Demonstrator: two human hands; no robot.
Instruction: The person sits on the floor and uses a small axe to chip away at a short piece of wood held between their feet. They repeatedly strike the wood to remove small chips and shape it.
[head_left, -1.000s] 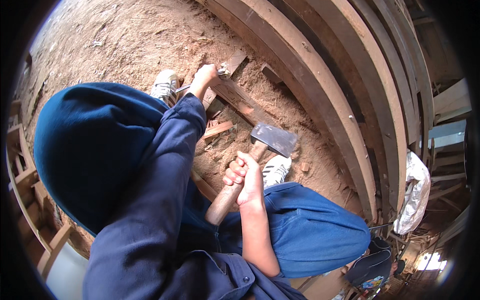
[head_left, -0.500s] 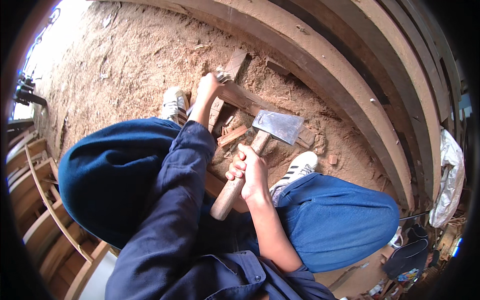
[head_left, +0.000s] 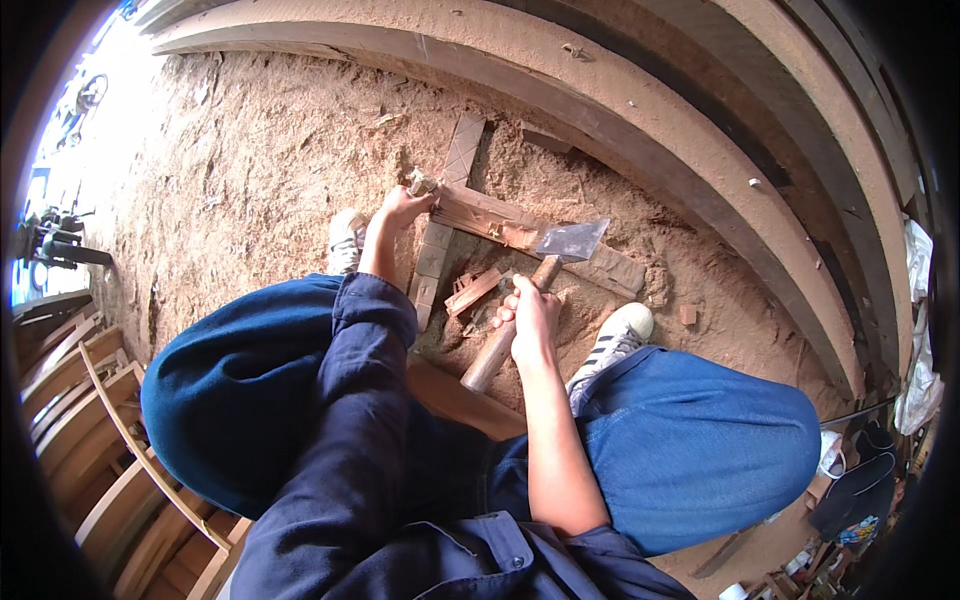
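My right hand (head_left: 535,315) is clamped around the handle of a hatchet (head_left: 546,270), blade toward one o'clock; I cannot tell whether it touches the wooden bar (head_left: 478,215) at twelve. At ten o'clock my left hand (head_left: 402,208) is closed on the bar's end. A batten (head_left: 461,150) passes beneath at eleven; long timbers (head_left: 620,100) lie beyond, twelve to three.

That navy shirt (head_left: 350,430) over there is creased along its left sleeve (head_left: 362,365), and I can make out a small round button (head_left: 517,562) on its front. Baggy blue jeans (head_left: 700,440) show either side of the shirt; farther off from it are white shoes (head_left: 628,322), the right one dark-striped.
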